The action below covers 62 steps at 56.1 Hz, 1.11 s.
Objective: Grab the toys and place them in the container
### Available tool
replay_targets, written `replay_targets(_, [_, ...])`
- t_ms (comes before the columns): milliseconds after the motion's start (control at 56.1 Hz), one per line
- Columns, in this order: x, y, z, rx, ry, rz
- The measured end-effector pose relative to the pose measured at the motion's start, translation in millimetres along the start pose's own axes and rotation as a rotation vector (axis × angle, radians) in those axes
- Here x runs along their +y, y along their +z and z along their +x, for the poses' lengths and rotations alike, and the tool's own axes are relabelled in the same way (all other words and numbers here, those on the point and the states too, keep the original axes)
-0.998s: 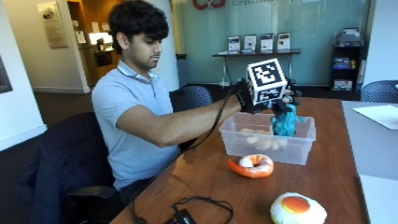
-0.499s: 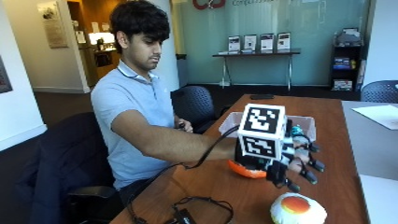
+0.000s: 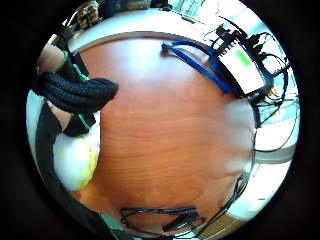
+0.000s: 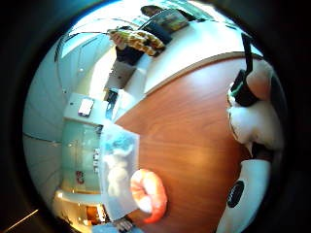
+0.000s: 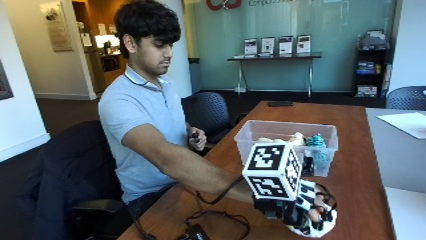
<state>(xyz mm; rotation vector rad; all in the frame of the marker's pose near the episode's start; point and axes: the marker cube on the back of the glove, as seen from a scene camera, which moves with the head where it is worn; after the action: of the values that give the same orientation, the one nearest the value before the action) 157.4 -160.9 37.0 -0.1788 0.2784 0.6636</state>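
Outside view: right hand (image 5: 307,212) reaches down at the near table (image 5: 363,125) edge, palm over the white round toy (image 5: 324,223), fingers curled around it. Clear container (image 5: 287,145) stands beyond on the table, holding a blue toy (image 5: 314,142) and pale ones.

Little-finger palm view: white-yellow toy (image 3: 75,157) against a gloved finger (image 3: 75,92).

Thumb palm view: orange toy (image 4: 150,194) lies touching the container (image 4: 116,174) wall.

A person with short dark hair wears a light blue polo shirt (image 5: 136,125) with a collar and short sleeves. The right hand (image 5: 303,210) wears a black glove with black straps.
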Motion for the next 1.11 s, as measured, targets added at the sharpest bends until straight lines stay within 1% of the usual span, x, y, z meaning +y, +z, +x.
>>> replay_targets(89, [1, -17, -15, -0.105, -0.034, 0.058])
replay_targets(196, [3, -43, -52, -0.265, -0.095, 0.09])
replay_targets(321, [9, -78, -116, -0.411, -0.229, 0.104])
replay_targets(481, [25, -102, -191, -0.53, -0.377, 0.054])
replay_targets(677, [55, -102, -262, -0.539, -0.548, -0.019])
replay_targets(731, [61, -98, -272, -0.517, -0.568, -0.078])
replay_targets(838, [72, -83, -280, -0.43, -0.569, -0.314])
replay_targets(891, [75, -78, -273, -0.393, -0.56, -0.391])
replay_targets(927, [77, -75, -267, -0.39, -0.556, -0.398])
replay_targets(980, [78, -74, -254, -0.411, -0.537, -0.366])
replay_targets(1034, [79, -74, -237, -0.432, -0.5, -0.332])
replay_targets(1105, [82, -69, -209, -0.419, -0.447, -0.325])
